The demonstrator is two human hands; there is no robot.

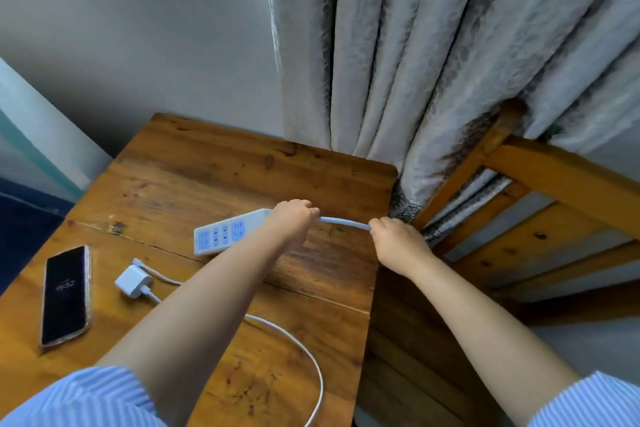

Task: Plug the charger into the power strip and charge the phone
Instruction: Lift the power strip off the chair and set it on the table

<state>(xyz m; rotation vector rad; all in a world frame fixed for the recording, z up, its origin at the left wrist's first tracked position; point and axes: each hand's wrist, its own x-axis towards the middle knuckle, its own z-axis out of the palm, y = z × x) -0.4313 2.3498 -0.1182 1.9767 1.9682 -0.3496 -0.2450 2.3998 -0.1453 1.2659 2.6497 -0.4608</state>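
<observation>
**Strip's getting sorted, charger not plugged in yet**

So the charger (133, 281) is just lying on the table (214, 163), white little brick with its cable (298, 343) looping off toward the near edge, and a plug end (138, 262) resting just beside it. Looks light and hard-shelled, easy to pinch by the body; I'd take it by the block and not yank the cable, which is soft and floppy. The phone (65, 295) sits to the left of it, face up, screen dim with a clock I can't quite read. Glassy slab, probably slippery, so hold it by the long edges.

The strip (225, 232) is further back on the table, sockets up, none in use. The left hand (294, 218) has a closed grip on the strip's end where the cord (343, 221) comes out, and the right hand (398, 243) is closed on that same cord a little way along, off the table edge near the curtain (415, 62). The cord looks thick and stiffish.

No brand or label I can make out on anything.
</observation>
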